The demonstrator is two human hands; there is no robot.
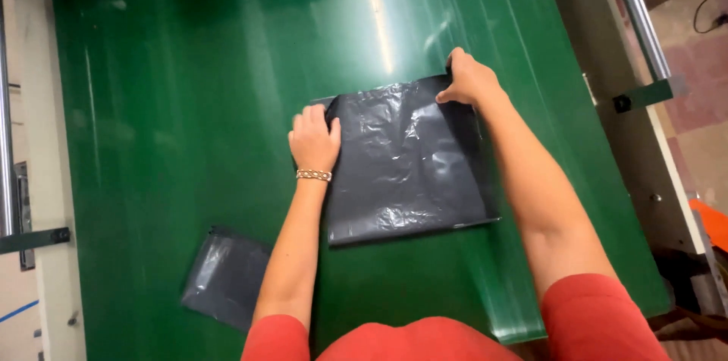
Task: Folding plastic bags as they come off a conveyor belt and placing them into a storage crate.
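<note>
A flat dark grey plastic bag (406,167) lies on the green conveyor belt (189,103) in front of me. My left hand (313,139), with a beaded bracelet on its wrist, grips the bag's far left corner. My right hand (469,79) pinches the bag's far right corner. Both arms reach out over the belt from red sleeves.
A second folded dark grey bag (226,276) lies on the belt near my left elbow. Metal side rails (641,23) and brackets (34,240) run along both belt edges. Tiled floor and an orange object (714,221) show at the right.
</note>
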